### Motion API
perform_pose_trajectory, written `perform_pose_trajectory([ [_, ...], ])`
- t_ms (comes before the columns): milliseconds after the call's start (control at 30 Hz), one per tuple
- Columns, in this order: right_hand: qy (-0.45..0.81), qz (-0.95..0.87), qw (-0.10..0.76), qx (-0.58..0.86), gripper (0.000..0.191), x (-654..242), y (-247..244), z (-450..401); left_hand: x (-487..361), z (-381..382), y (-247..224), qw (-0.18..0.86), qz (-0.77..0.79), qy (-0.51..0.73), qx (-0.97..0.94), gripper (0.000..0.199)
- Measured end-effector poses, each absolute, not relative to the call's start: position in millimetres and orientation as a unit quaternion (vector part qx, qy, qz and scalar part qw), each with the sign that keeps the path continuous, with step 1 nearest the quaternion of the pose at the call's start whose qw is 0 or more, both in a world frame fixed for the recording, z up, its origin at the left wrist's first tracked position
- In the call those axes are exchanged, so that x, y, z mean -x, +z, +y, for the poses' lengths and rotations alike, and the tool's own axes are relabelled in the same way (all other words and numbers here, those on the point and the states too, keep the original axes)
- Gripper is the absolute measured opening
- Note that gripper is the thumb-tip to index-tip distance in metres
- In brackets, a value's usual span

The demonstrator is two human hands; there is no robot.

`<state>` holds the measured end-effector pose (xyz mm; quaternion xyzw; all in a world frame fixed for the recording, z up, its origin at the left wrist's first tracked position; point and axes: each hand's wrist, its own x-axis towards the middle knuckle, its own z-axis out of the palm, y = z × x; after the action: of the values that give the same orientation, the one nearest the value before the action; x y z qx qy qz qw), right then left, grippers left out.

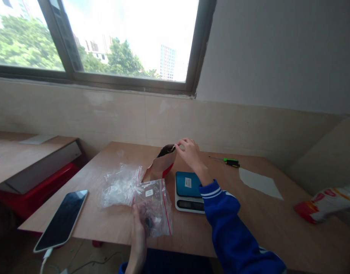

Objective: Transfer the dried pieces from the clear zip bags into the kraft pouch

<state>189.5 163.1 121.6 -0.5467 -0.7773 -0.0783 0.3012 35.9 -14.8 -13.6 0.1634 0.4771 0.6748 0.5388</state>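
Note:
My left hand [138, 228] is closed on a clear zip bag [156, 196] with a red seal line, a small white label and a small dark item inside. Near the back of the table, my right hand [189, 150] pinches the rim of an open pouch [162, 163], tan with some red on it. The pouch stands with its dark mouth facing up. Below my right wrist lies a kitchen scale [182, 186] with a blue top and a dark display, partly covered by my sleeve. Crumpled clear plastic bags [118, 186] lie left of the held bag.
A phone [62, 219] with a white cable lies at the table's left edge. At the back right are green-and-black screwdrivers [232, 163] and a sheet of white paper [260, 182]. A red-and-white package [323, 203] lies far right. A window and wall stand behind the table [192, 236].

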Motion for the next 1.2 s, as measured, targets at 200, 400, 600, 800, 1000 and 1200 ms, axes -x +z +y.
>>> perform_pose_trajectory([
  [200,-0.122,-0.803,0.217,0.541,0.031,-175.8,145.8,166.2,-37.8,-15.5,-12.5,0.542,0.481,0.671,-0.156,0.063],
  [400,-0.152,-0.808,0.214,0.528,0.027,-168.8,151.8,162.8,-35.3,-17.8,-11.1,0.541,0.489,0.667,-0.153,0.067],
  [600,-0.150,-0.793,0.253,0.534,0.050,-174.5,139.8,157.1,-31.9,-20.0,-9.5,0.542,0.475,0.673,-0.166,0.064],
  [800,-0.139,-0.800,0.241,0.531,0.053,-178.1,141.8,158.3,-33.8,-19.5,-6.3,0.535,0.466,0.681,-0.182,0.061],
  [1000,0.049,-0.808,0.380,0.447,0.032,-184.9,145.5,116.8,-33.9,-23.8,-2.7,0.530,0.438,0.697,-0.205,0.060],
  [1200,0.369,-0.850,0.189,0.324,0.023,-196.7,118.5,59.1,-35.1,-23.0,-2.5,0.513,0.431,0.715,-0.200,0.066],
])
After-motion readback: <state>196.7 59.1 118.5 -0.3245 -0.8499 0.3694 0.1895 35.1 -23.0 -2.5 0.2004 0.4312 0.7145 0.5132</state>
